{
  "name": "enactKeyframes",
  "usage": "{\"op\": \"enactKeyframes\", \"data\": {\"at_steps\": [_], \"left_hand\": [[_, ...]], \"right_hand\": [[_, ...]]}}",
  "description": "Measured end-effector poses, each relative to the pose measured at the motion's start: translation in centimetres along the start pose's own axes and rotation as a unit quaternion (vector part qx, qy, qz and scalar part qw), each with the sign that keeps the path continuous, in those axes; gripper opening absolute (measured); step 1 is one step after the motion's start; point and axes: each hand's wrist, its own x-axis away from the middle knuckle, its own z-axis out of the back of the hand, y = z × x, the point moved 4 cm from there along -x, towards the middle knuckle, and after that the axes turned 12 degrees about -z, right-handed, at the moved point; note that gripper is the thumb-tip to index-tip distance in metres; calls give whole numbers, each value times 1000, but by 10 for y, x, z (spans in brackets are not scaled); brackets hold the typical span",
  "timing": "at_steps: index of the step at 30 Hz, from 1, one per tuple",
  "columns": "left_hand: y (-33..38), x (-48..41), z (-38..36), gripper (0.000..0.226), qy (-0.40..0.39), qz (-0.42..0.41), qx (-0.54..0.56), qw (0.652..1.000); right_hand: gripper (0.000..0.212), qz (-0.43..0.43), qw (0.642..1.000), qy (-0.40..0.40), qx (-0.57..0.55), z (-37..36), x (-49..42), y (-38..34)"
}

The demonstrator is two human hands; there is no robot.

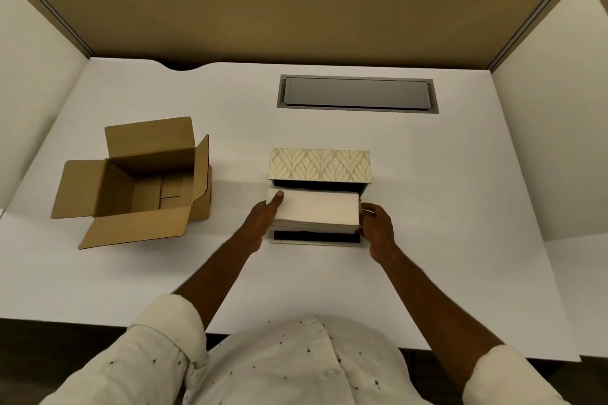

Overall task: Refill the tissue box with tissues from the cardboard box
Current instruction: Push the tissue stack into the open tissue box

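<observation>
the left hand (263, 219) grips the left end of a stack of tissues (316, 211), thumb laid flat on the top sheet near the far left corner and the other fingers hidden under or behind the edge. the right hand (376, 227) clasps the right end, fingers curled round the short side and pressed against it. so both hands are closed on the stack from opposite ends, holding it level between them.

the stack sits directly over the open tissue box (316, 238), whose dark inside shows as a strip behind the stack and another strip in front of it. the box's patterned lid (319, 164) stands tilted up at the far side, hinged back and out of the way. whether the bottom of the stack already rests inside the box or hangs just above the rim, i cannot tell.

the step in hand looks like the loading itself: tissues taken, now being lowered into the box. the next move, as i judge it, calls for keeping the stack square to the opening, easing it down, slipping the fingers out from the ends without dragging sheets, then closing the lid.

well to the left on the white desk (427, 207) stands the cardboard box (138, 181), flaps spread open, its inside looking empty from here.
</observation>
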Motion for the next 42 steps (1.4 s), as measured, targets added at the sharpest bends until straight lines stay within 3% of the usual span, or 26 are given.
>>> {"op": "enactKeyframes", "data": {"at_steps": [15,22,32,37,42], "left_hand": [[-1,6,1,83,-46,5,4,999],[2,5,2,74,-61,-10,-7,998],[0,10,7,83,-76,-11,-7,997],[0,8,9,81,-49,-17,-16,999],[8,15,3,92,32,-111,-132,985]], "right_hand": [[43,-28,999,13,-34,-3,-1,-4],[36,-50,998,11,-34,2,-6,0],[32,-51,998,17,-39,1,-7,-2],[33,-25,1000,18,-7,3,-4,-5],[34,-15,1000,22,9,6,-3,-6]]}}
